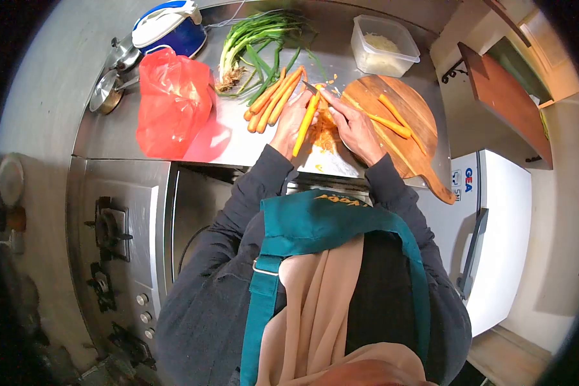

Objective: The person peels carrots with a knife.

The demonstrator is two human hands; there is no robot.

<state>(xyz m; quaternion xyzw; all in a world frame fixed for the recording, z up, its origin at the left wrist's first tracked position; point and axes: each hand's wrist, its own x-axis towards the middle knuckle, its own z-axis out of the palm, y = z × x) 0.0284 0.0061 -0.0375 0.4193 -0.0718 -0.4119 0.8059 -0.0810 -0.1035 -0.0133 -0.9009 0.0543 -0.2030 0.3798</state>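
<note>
My left hand (291,122) is closed round a peeled carrot (307,125), which slants down toward me over the counter. In my right hand (356,128) is a knife (310,87), its dark blade pointing to the upper left at the carrot's top. Orange peelings (326,132) lie on the counter between and below my hands. Several unpeeled carrots (273,101) are piled just left of my left hand. On the round wooden board (392,96) to the right rest peeled carrots (392,124).
Green onions (257,55) lie behind the carrots. A red plastic bag (174,106), metal pots (106,93) and a blue-and-white container (168,29) stand left. A clear tub (384,51) of pale shreds is at the back right. A stove (119,231) is lower left, a white fridge (502,238) lower right.
</note>
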